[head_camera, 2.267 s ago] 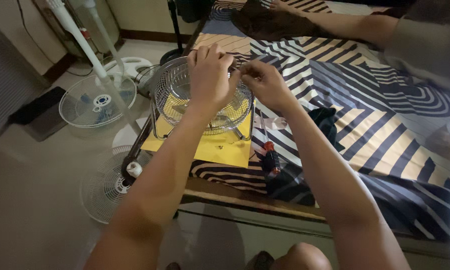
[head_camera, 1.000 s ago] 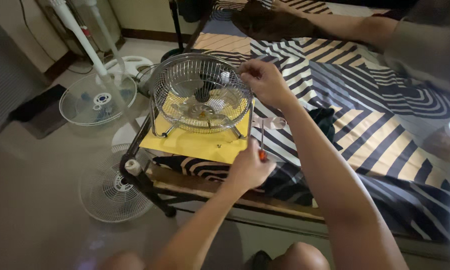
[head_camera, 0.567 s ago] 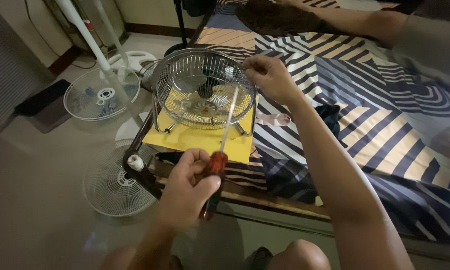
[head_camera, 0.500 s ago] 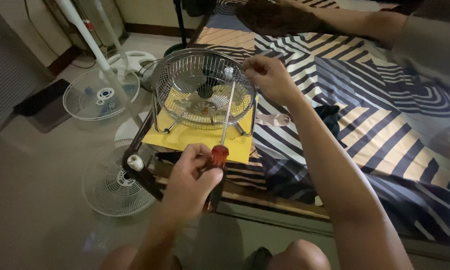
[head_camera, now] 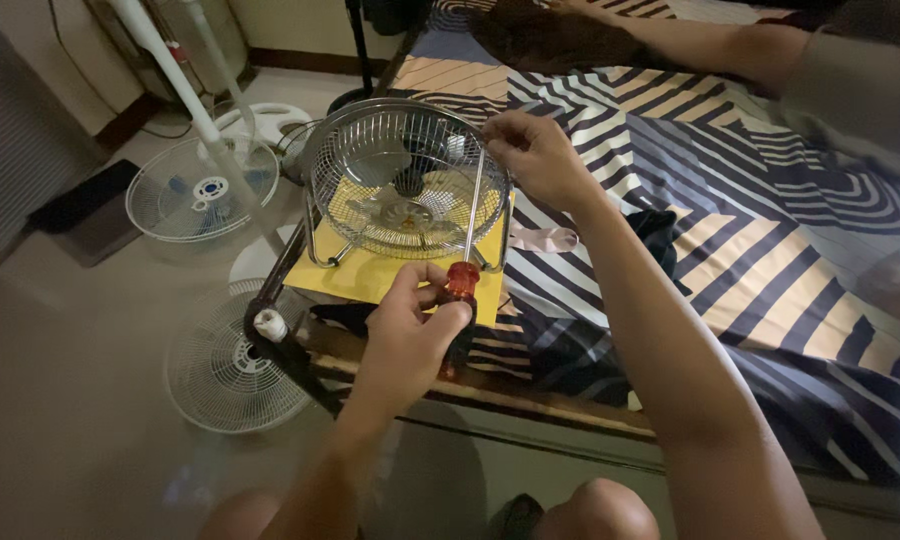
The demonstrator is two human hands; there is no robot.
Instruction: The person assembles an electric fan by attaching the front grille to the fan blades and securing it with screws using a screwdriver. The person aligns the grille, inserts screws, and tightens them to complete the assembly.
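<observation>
2 bare hands work at a small round chrome fan with a wire-mesh cage [head_camera: 405, 180], which stands on a yellow sheet [head_camera: 370, 275] at the edge of a bed. The left hand [head_camera: 410, 335] is wrapped tight around the red-and-black plastic handle of a long screwdriver [head_camera: 459, 290]; its thin steel shaft runs up from the fist, across the cage's right side, toward the other hand. The right hand [head_camera: 535, 155] pinches the cage's upper right rim between thumb and fingertips, closed narrowly on the wire; whether a small part sits in that pinch cannot be told.

Under the right forearm lies a striped bedspread in black, white and tan [head_camera: 750, 220], with a dark crumpled cloth [head_camera: 655, 235] just beside the arm. Beyond the right hand, another person's arm [head_camera: 690, 45] rests on the bed. Left of the fist, down on the pale floor, lie 2 white plastic fan grilles [head_camera: 225, 365], and a white fan pole [head_camera: 185, 95] slants above them.
</observation>
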